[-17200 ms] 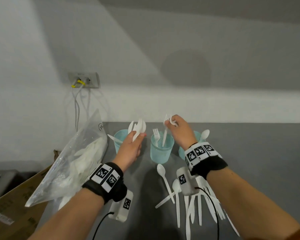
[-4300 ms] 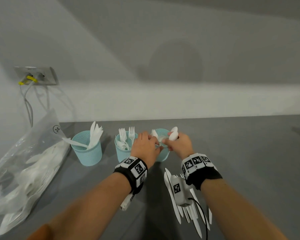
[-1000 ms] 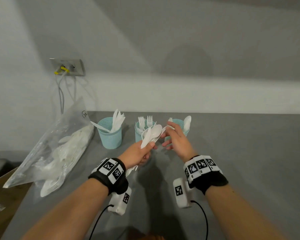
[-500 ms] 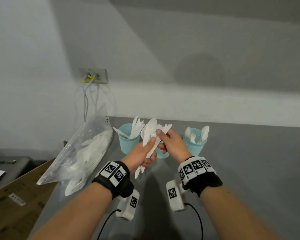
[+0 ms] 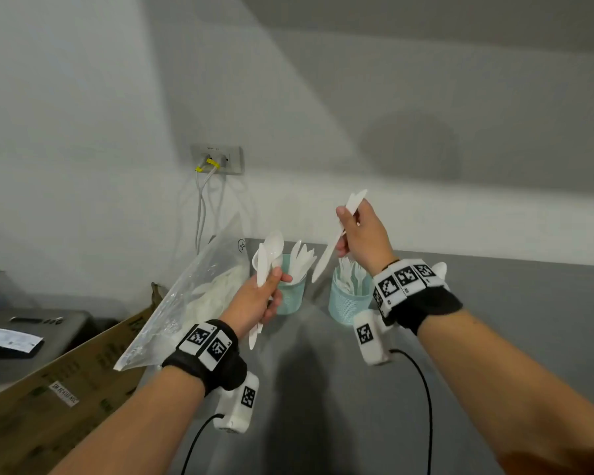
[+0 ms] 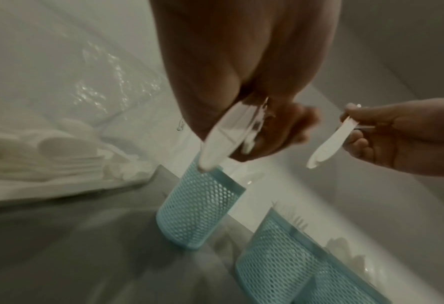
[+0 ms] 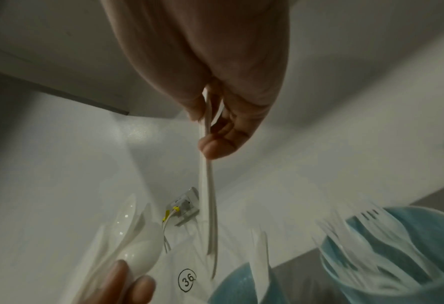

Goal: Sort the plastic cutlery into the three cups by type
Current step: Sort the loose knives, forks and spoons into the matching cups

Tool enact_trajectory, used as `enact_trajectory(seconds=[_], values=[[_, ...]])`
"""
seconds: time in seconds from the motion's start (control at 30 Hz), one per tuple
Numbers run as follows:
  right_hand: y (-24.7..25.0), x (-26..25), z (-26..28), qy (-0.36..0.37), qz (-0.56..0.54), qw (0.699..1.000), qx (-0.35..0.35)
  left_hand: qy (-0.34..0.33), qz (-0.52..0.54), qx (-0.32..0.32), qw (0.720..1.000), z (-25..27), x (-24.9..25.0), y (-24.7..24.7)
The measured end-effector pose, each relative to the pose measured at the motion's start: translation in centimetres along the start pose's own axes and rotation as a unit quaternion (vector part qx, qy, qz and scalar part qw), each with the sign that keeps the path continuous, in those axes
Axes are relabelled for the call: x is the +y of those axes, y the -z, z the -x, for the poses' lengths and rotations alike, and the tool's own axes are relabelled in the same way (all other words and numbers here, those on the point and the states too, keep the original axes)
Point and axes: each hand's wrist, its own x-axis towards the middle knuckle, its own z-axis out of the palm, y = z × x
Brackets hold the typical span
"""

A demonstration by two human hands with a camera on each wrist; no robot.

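My left hand [image 5: 274,280] grips a bundle of white spoons and other cutlery [image 5: 267,257], heads up, just left of the knife cup [image 5: 290,298]. My right hand [image 5: 348,221] pinches one white knife [image 5: 335,240], raised above the gap between the knife cup and the fork cup [image 5: 346,303]. The third cup is hidden behind my right wrist; only a spoon tip [image 5: 439,269] shows. In the left wrist view the bundle's handles [image 6: 219,142] hang over the knife cup [image 6: 200,207]. The right wrist view shows the knife [image 7: 208,185] slanting down toward the knife cup [image 7: 241,286], beside the fork cup [image 7: 397,259].
A clear plastic bag [image 5: 199,293] with more white cutlery leans at the table's left end. A cardboard box [image 5: 66,389] stands lower left. A wall socket with cables [image 5: 216,161] sits above the bag. The grey table [image 5: 511,320] extends to the right.
My right hand has drawn a single knife out of the bundle and lifted it up and to the right. The left hand still holds the rest, slightly lower.
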Motion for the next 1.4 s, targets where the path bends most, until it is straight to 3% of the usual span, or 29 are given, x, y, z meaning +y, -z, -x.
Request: enact_trajectory(seconds=[0.17,0.4,0.57,0.73,0.93,1.03,1.2,1.33,1.4], values=[[-3.8,0.4,-1.0,-0.001,0.019,1.000,-0.016,0.004,-0.006,0.020,1.000,-0.8,0.5,1.2],[-7.2,3.9,0.2,-0.071,0.061,0.992,-0.081,0.015,0.011,0.024,1.000,-1.1,0.7,1.3],[-7.0,3.1,1.1,-0.008,0.045,0.999,-0.016,0.001,-0.037,0.036,0.999,-1.7,0.2,1.3],[-7.2,1.2,2.8,-0.024,-0.033,0.991,-0.125,-0.035,-0.052,0.034,0.997,-1.4,0.8,0.4],[-6.6,1.0,2.7,-0.022,-0.052,0.988,-0.143,-0.052,-0.048,-0.006,0.997,-1.0,1.3,-0.1],[-5.7,0.7,2.8,-0.034,-0.057,0.985,-0.161,-0.033,0.006,-0.004,0.999,-0.8,1.6,-0.4],[-4.7,1.1,2.4,-0.063,-0.048,0.988,-0.132,-0.046,0.055,-0.012,0.997,-0.9,1.4,-1.3],[-4.1,1.3,2.2,-0.073,-0.039,0.988,-0.128,-0.071,-0.002,-0.001,0.997,-1.4,0.8,-1.8],[-3.5,1.0,1.8,-0.082,-0.069,0.990,-0.093,-0.086,-0.043,0.012,0.995,-1.8,0.4,-1.7]])
